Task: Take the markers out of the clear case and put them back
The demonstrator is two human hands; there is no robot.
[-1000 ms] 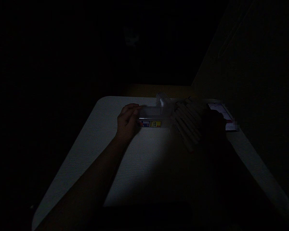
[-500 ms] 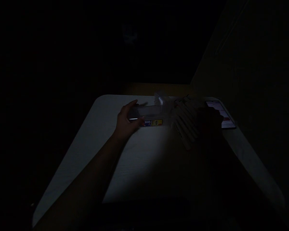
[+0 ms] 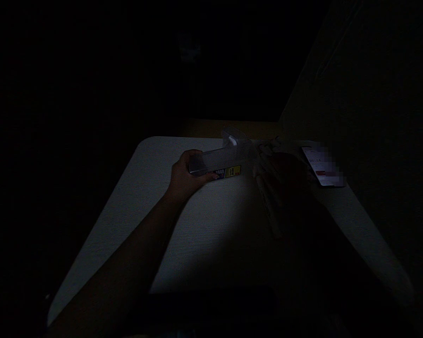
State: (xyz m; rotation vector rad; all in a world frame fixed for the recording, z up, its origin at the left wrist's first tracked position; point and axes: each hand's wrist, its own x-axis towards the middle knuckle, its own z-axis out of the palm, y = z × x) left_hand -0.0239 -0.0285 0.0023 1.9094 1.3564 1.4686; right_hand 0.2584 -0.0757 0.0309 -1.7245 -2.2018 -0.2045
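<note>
The person has 2 bare hands. The left hand is slim, narrowing at the wrist into a smooth, bare forearm that runs out past the lower edge of the view. The right hand sits in deep shadow, a dark shape too dim to show any detail.

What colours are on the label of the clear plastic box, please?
The label shows yellow and blue, best seen in the head view.
</note>
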